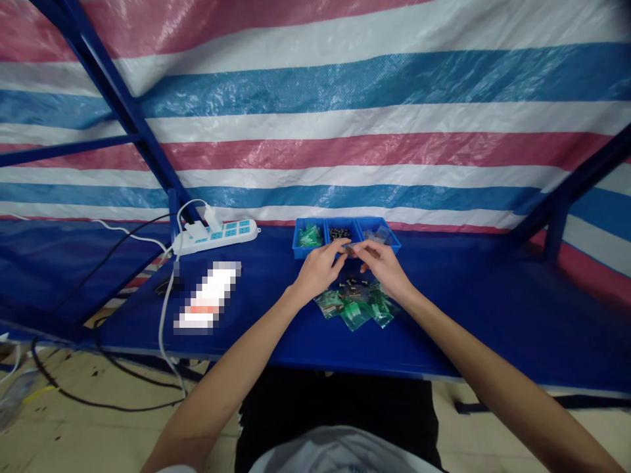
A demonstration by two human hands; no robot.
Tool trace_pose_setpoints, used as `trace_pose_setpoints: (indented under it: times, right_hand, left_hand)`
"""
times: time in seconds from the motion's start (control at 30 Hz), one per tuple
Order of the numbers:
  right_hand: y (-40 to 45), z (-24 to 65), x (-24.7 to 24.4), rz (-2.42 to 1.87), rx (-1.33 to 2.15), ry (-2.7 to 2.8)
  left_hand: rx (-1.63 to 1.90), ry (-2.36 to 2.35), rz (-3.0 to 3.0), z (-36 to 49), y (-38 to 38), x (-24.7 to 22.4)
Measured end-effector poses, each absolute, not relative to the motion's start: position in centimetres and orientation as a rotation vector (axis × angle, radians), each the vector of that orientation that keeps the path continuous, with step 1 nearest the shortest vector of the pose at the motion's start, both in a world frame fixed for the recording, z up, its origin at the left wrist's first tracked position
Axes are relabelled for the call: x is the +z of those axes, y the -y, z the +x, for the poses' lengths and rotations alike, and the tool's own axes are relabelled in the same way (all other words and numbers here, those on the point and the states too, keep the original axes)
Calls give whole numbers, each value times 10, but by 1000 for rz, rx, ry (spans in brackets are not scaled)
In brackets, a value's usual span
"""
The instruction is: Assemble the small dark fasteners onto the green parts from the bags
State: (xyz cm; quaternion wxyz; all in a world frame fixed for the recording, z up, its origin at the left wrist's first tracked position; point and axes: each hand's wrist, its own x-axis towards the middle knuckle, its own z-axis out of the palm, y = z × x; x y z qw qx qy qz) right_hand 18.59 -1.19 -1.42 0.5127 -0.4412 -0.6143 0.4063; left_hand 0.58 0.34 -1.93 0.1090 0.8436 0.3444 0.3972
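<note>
My left hand (319, 268) and my right hand (385, 265) meet just in front of the blue bins, fingers pinched. Between the fingertips is a small clear plastic bag (350, 248), gripped from both sides; its contents cannot be made out. Below my hands lie several small dark screws (353, 282) loose on the table. Nearer to me are filled clear bags with green pieces (355, 314), spread in a fan. Behind my hands stand a bin of green pieces (309, 236), a bin of dark screws (340, 234) and a bin of clear bags (377, 235).
The blue table (473, 295) runs along a striped tarp wall (345, 118). On the left are a white power strip (221, 235) with plugs, a white cable (165, 315) hanging over the front edge, and a blurred-out bright object (210, 295). Blue frame posts (148, 144) rise at the sides.
</note>
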Motion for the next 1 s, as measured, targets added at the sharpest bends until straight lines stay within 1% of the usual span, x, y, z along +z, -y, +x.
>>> trace_pose_setpoints:
  times: [0.27,0.5,0.67,0.8,1.0]
  right_hand:
    - [7,187,-23,-967,967,1422]
    - [5,189,-24,-993,941,1490]
    - [7,188,-23,-1099,791,1650]
    - [9,187,-23,-1116,629,1737]
    - [9,188,-22,-1035,755,1611]
  left_hand:
    - [1192,-1063,2468,5,-1,-16]
    - [1283,-1055,2502,5,-2,-18]
    - [1314,-1117,2482,5,-2,-16]
    - [1250,-1076,2462,4,-2,-16]
    - [1048,-994,2487,5,1,-15]
